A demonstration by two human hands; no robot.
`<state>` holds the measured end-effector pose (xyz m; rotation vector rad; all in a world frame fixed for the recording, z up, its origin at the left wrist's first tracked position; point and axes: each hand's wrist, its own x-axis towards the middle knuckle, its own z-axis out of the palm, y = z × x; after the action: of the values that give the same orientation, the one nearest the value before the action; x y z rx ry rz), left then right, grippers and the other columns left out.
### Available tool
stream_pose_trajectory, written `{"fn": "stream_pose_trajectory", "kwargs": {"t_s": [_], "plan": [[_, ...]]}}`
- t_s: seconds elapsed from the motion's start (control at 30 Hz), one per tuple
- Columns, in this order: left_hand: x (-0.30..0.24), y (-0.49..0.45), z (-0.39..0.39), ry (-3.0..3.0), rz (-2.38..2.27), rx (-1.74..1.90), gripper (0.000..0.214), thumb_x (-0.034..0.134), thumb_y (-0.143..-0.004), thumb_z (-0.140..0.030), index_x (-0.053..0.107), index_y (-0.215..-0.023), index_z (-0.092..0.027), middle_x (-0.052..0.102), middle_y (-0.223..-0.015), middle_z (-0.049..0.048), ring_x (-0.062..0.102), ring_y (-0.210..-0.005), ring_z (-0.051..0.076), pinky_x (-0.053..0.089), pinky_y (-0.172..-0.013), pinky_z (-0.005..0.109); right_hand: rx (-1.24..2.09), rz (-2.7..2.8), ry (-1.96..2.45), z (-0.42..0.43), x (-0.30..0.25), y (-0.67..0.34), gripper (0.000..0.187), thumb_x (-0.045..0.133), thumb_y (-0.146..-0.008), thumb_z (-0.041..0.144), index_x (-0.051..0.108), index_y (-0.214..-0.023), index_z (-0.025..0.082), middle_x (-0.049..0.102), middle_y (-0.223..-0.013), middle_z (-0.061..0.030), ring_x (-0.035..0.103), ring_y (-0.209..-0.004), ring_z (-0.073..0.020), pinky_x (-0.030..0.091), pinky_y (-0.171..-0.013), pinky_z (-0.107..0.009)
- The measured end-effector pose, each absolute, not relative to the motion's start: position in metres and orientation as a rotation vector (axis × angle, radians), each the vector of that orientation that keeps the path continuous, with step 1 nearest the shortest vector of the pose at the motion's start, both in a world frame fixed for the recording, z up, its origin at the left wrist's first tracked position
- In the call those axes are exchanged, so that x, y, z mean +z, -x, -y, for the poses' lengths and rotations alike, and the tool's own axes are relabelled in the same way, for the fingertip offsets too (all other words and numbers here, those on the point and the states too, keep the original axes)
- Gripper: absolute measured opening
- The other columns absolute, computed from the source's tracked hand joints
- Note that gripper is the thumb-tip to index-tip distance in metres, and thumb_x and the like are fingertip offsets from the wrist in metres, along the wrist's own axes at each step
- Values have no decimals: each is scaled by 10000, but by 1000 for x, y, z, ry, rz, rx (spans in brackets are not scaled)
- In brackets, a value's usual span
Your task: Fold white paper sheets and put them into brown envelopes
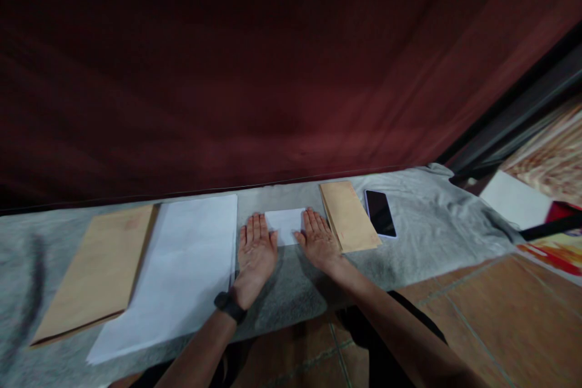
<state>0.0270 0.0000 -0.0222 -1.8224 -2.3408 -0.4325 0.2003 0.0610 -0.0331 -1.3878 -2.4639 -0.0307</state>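
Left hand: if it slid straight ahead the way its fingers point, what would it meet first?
The left hand would probably meet the red backdrop, beyond the grey cloth; depth is unclear.

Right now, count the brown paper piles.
2: a larger brown pile left of the large white paper, and a smaller brown pile between the right hand and phone. Each pile's lower pieces are hidden.
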Motion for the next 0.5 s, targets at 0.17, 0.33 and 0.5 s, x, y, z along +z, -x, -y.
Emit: {"fn": "stream_pose_trajectory", "kwargs": {"t_s": [0.17,0.33,0.5], "plan": [[-14,-33,4,1969,2193,-517,585,287,-997,-273,310,-1526,-24,330,-1605,189,217,-1525,271,243,-1239,480,-22,2452,1405,-61,-34,-199,639,374,-1041,440,333,-1542,45,368,-1579,-186,342,-1471,-289,302,-1183,-446],[-15,-52,10,2375,1912,-496,568,310,-1019,-361,333,-1533,-122,387,-1590,129,302,-1498,226,304,-1220,455,-7,2497,1413,-63,-33,-198,588,363,-1038,377,371,-1526,49,375,-1574,-188,333,-1477,-286,298,-1182,-460],[-23,-51,15,2291,2003,-459,644,339,-1010,-449,330,-1530,-70,369,-1583,195,287,-1503,264,311,-1211,472,51,2512,1454,-70,-28,-199,549,345,-1028,300,390,-1519,57,387,-1572,-173,359,-1464,-267,318,-1172,-447]]}}
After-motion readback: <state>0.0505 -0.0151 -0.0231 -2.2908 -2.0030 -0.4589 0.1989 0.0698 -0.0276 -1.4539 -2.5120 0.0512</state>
